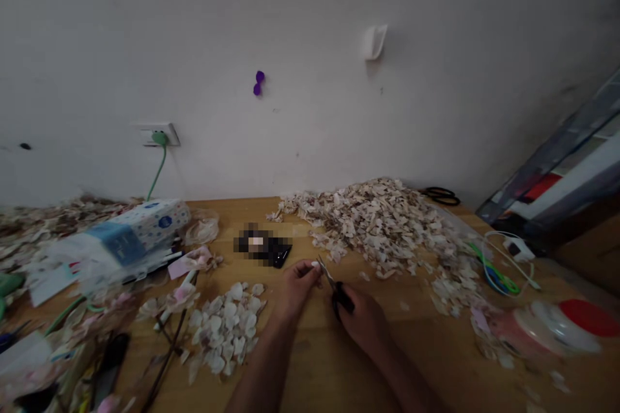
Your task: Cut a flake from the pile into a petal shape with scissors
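Near the middle of the wooden table, my left hand pinches a small pale piece. My right hand is closed around the black handles of a pair of scissors. The metal blades point up and left, their tips right beside the pale piece. To the left of my left arm lies a small pile of rounded whitish pieces. Beyond my hands, a large heap of pale, dry scraps spreads along the wall.
A partly blurred-out dark device lies beyond my left hand. At left are a tissue pack, artificial flowers and more scraps. A red-lidded jar, cables and black-handled scissors are on the right.
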A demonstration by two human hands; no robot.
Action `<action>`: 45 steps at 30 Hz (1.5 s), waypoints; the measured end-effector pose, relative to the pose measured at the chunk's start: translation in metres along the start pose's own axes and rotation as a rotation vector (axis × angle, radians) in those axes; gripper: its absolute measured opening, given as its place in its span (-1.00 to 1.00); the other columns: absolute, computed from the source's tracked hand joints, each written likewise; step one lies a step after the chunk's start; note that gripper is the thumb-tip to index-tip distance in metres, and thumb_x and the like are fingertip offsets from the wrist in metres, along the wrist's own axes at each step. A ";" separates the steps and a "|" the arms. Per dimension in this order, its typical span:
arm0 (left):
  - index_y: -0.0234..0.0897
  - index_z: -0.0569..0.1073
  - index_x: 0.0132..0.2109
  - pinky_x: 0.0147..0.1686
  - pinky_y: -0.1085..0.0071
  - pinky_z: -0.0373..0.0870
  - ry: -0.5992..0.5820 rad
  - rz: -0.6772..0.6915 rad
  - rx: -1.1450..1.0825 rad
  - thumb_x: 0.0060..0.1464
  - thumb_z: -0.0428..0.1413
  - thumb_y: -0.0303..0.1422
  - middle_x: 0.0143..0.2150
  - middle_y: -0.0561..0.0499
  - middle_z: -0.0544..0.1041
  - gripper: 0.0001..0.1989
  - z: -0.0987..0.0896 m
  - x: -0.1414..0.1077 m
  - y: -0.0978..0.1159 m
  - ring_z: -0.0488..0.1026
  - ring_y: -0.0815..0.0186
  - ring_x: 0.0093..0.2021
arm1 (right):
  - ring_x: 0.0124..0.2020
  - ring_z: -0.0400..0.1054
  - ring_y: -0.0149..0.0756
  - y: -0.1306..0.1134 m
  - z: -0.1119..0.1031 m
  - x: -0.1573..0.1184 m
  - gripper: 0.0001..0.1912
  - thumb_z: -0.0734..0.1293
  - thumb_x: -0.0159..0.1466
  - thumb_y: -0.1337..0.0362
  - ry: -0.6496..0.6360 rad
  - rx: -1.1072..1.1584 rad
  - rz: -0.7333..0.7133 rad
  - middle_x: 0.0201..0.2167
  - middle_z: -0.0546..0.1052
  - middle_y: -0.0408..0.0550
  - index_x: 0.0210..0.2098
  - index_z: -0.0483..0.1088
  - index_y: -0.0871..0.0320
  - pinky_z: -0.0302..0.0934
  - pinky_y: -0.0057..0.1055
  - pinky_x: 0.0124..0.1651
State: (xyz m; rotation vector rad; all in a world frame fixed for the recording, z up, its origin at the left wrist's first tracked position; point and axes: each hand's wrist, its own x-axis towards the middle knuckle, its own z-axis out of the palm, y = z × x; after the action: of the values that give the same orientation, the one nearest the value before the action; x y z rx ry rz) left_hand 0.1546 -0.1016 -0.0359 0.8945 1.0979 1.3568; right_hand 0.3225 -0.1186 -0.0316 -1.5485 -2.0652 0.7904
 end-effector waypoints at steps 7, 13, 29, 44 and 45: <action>-0.32 0.51 -0.38 -0.43 0.51 0.26 -0.002 -0.029 -0.202 -0.13 0.27 -0.23 -0.51 0.07 0.46 -0.77 0.004 0.000 -0.006 0.33 0.45 -0.51 | -0.28 0.45 -0.19 0.000 -0.001 0.000 -0.70 0.18 0.23 0.06 0.002 0.004 -0.014 -0.30 0.57 -0.05 -0.20 0.43 0.05 0.17 -0.42 -0.31; -0.33 0.51 -0.38 -0.41 0.50 0.26 -0.016 -0.001 -0.032 -0.09 0.25 -0.20 -0.51 0.06 0.47 -0.75 0.003 -0.003 0.002 0.34 0.42 -0.50 | -0.31 0.45 -0.17 -0.001 -0.002 0.000 -0.66 0.19 0.22 -0.01 0.002 -0.006 0.002 -0.35 0.58 -0.06 -0.23 0.42 0.06 0.16 -0.42 -0.36; -0.31 0.50 -0.34 -0.40 0.49 0.27 -0.060 0.029 0.109 -0.04 0.20 -0.17 -0.51 0.07 0.46 -0.74 -0.002 -0.002 0.008 0.35 0.40 -0.49 | -0.22 0.46 -0.14 -0.001 -0.003 -0.001 -0.66 0.18 0.23 0.04 -0.012 0.024 -0.002 -0.26 0.58 -0.02 -0.15 0.43 0.07 0.23 -0.39 -0.28; -0.31 0.52 -0.34 -0.43 0.48 0.27 -0.064 0.057 0.181 -0.06 0.20 -0.16 -0.51 0.03 0.49 -0.73 -0.001 -0.005 0.017 0.37 0.37 -0.49 | -0.22 0.47 -0.15 0.000 -0.002 -0.001 -0.68 0.18 0.22 0.10 -0.025 -0.009 0.011 -0.26 0.59 -0.02 -0.14 0.44 0.06 0.23 -0.38 -0.27; -0.30 0.52 -0.34 -0.43 0.48 0.27 -0.068 0.063 0.186 -0.05 0.20 -0.17 -0.51 0.03 0.49 -0.74 -0.002 -0.005 0.018 0.37 0.37 -0.49 | -0.21 0.46 -0.14 0.000 -0.002 -0.001 -0.68 0.19 0.22 0.10 -0.021 -0.018 0.014 -0.25 0.58 -0.02 -0.14 0.44 0.06 0.23 -0.38 -0.26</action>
State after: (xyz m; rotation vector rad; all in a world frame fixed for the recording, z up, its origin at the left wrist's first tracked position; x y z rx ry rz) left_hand 0.1484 -0.1059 -0.0192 1.1109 1.1653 1.2804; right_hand 0.3238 -0.1189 -0.0302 -1.5722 -2.0835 0.7985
